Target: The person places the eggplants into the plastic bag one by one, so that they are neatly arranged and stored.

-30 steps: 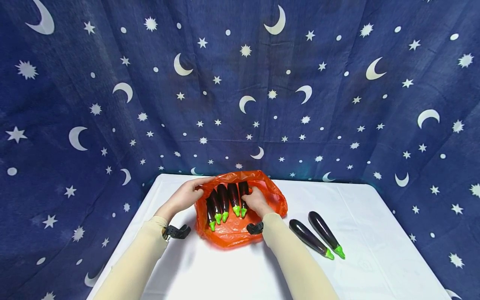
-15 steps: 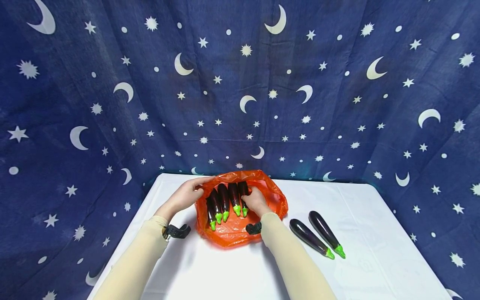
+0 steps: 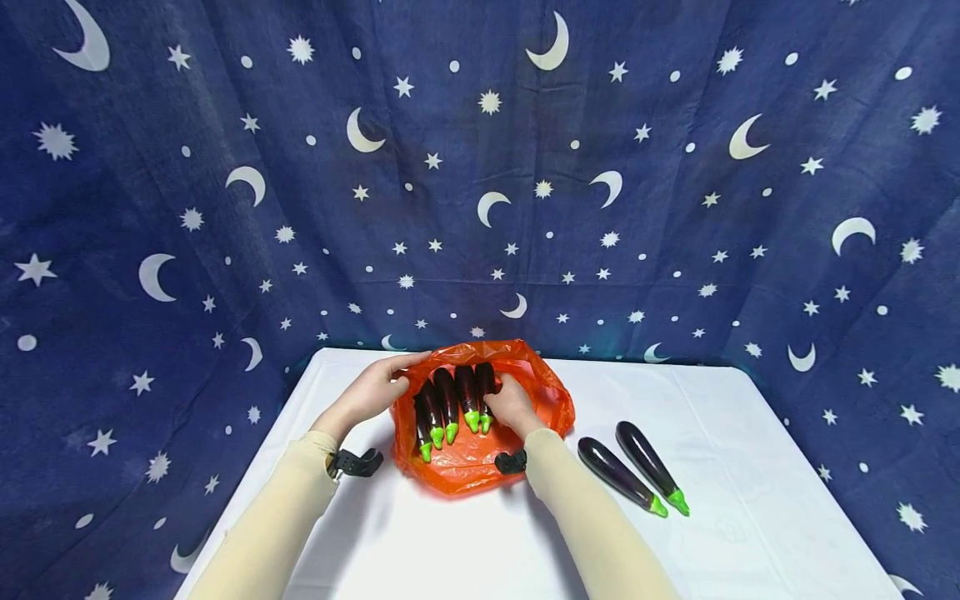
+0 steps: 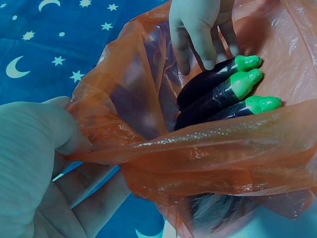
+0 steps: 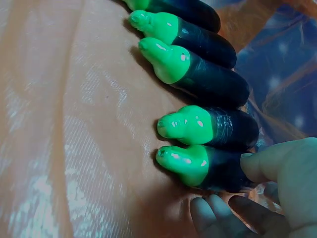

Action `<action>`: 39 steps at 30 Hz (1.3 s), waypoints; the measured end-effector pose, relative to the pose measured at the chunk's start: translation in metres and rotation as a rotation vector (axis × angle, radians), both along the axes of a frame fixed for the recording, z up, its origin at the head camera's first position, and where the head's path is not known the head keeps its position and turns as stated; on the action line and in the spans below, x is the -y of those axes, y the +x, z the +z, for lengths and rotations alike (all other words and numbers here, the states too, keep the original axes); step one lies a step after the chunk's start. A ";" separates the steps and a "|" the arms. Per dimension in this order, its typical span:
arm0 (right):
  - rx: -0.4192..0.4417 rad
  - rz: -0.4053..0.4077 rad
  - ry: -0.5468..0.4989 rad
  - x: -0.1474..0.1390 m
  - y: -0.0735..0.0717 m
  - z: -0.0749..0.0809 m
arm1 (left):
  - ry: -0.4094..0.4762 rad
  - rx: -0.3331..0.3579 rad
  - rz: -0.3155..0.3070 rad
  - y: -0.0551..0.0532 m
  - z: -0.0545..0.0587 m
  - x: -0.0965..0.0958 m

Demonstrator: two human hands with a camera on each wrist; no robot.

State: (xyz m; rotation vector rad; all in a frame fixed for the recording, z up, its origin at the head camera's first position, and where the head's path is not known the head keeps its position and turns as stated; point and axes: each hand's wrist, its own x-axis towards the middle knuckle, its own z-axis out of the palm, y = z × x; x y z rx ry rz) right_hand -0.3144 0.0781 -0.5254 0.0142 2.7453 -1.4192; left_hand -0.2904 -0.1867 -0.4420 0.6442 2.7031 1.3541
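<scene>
Because the left wrist camera sits so close, I can make out the grip of the left hand (image 3: 367, 392) clearly: thumb and index finger pinch the rim of the orange-red bag (image 3: 456, 483), its other fingers stretched out beneath the plastic. A black wrist mount (image 3: 358, 463) juts from the cream left sleeve (image 3: 279, 500) below. Moving right, I look into the bag's wide mouth, where five eggplants (image 3: 447, 398) lie side by side, green stem ends towards the person. On the rightmost of these, the right hand (image 3: 513, 405) rests its thumb (image 5: 260, 166); I see the fingers beside that eggplant, inside the bag, but cannot tell from my feeds whether they clamp it or stay apart from it. The right sleeve (image 3: 592, 508) runs down from there. Further right, outside the bag, I have two more eggplants (image 3: 651, 467) on the white table (image 3: 757, 475), just beside each other and slanting the same way, stems towards the near right. Behind everything hangs a dark blue curtain (image 3: 810, 200) printed with moons and stars.
</scene>
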 end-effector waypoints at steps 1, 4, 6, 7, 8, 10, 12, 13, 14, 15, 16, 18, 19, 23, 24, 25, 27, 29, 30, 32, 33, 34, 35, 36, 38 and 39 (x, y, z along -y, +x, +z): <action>-0.001 0.007 0.006 -0.001 0.001 0.001 | 0.002 -0.003 -0.001 0.000 0.000 -0.001; -0.025 0.035 0.038 -0.006 0.004 0.003 | 0.001 -0.012 -0.002 0.001 0.001 -0.002; -0.056 0.062 0.060 -0.009 0.007 0.004 | -0.002 -0.013 -0.002 0.001 0.001 -0.002; -0.076 0.077 0.071 -0.011 0.009 0.005 | -0.004 -0.013 -0.001 0.001 0.001 -0.002; -0.100 0.097 0.082 -0.013 0.011 0.006 | -0.007 -0.013 -0.001 0.001 0.001 -0.003; -0.135 0.138 0.094 -0.017 0.015 0.008 | -0.008 -0.012 0.001 0.002 0.000 -0.003; -0.158 0.178 0.103 -0.021 0.020 0.011 | -0.008 -0.010 0.002 0.002 0.000 -0.003; -0.160 0.192 0.106 -0.023 0.022 0.012 | -0.010 -0.010 0.002 0.002 0.000 -0.003; -0.167 0.208 0.112 -0.025 0.025 0.014 | -0.013 -0.011 0.001 0.002 0.000 -0.003; -0.172 0.224 0.118 -0.027 0.028 0.017 | -0.013 -0.010 0.001 0.002 0.000 -0.003; -0.174 0.234 0.127 -0.030 0.031 0.019 | -0.013 -0.010 0.001 0.002 0.000 -0.003; -0.178 0.250 0.141 -0.034 0.039 0.025 | -0.015 -0.008 0.000 0.001 0.000 -0.003; -0.186 0.259 0.155 -0.037 0.042 0.028 | -0.017 -0.010 0.001 0.001 0.000 -0.003; -0.212 0.268 0.175 -0.051 0.058 0.042 | -0.018 -0.011 0.000 0.001 0.001 -0.003; -0.223 0.267 0.174 -0.056 0.061 0.045 | -0.020 -0.012 -0.003 0.001 0.001 -0.003; -0.231 0.265 0.171 -0.061 0.064 0.048 | -0.021 -0.013 -0.001 0.001 0.001 -0.003; -0.245 0.262 0.144 -0.071 0.071 0.054 | -0.018 -0.013 0.001 0.001 0.002 -0.002; -0.269 0.262 0.120 -0.085 0.076 0.057 | -0.017 -0.015 -0.002 0.001 0.002 -0.002; -0.278 0.262 0.101 -0.093 0.079 0.059 | -0.018 -0.019 -0.004 0.000 0.001 -0.002; -0.298 0.263 0.069 -0.108 0.083 0.062 | -0.014 -0.019 -0.006 0.000 0.001 -0.002; -0.310 0.259 0.065 -0.116 0.085 0.063 | -0.015 -0.017 -0.005 0.000 0.000 -0.002; -0.321 0.253 0.064 -0.123 0.087 0.064 | -0.018 -0.021 -0.009 0.000 0.000 -0.001; -0.329 0.242 0.068 -0.130 0.089 0.064 | -0.020 -0.021 -0.008 0.000 0.000 -0.001; -0.336 0.233 0.075 -0.137 0.091 0.065 | -0.019 -0.016 -0.004 0.000 0.000 -0.001; -0.347 0.209 0.098 -0.150 0.095 0.066 | -0.018 -0.008 0.002 0.000 0.000 -0.001; -0.350 0.194 0.109 -0.156 0.097 0.067 | -0.019 -0.006 0.001 0.001 0.000 -0.001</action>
